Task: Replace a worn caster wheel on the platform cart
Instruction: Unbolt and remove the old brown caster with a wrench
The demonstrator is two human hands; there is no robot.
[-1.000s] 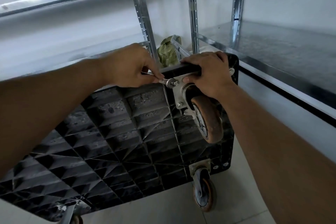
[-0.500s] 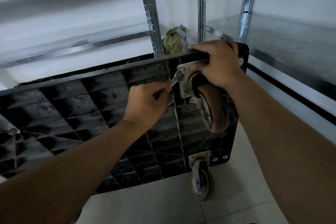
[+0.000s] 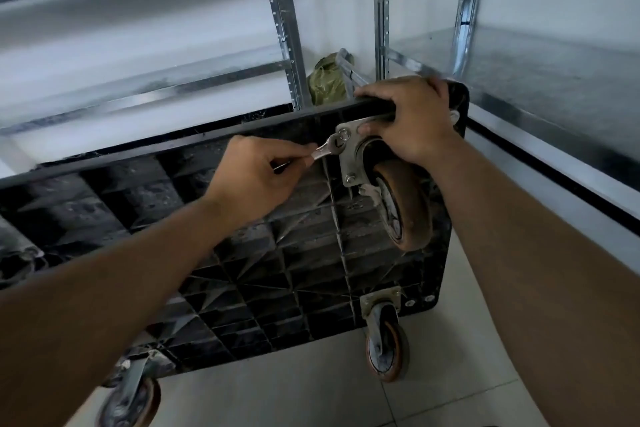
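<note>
— Where is the worn caster wheel (image 3: 405,211) sitting?
— It is hanging from its mounting plate (image 3: 349,163) at the upper right corner of the platform cart (image 3: 259,263). The cart is standing on edge on the floor (image 3: 277,392), its ribbed underside facing us.
— And the hands?
— The left hand (image 3: 256,180) is pinching a small wrench (image 3: 325,150), whose head is sitting at the plate's top bolt (image 3: 343,133). The right hand (image 3: 412,118) is curling its fingers (image 3: 377,90) over the cart's upper edge, thumb pressing the plate.

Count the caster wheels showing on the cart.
3: a wheel below the right hand, another at the cart's lower right corner, another lower left. A fourth may be hidden.
</note>
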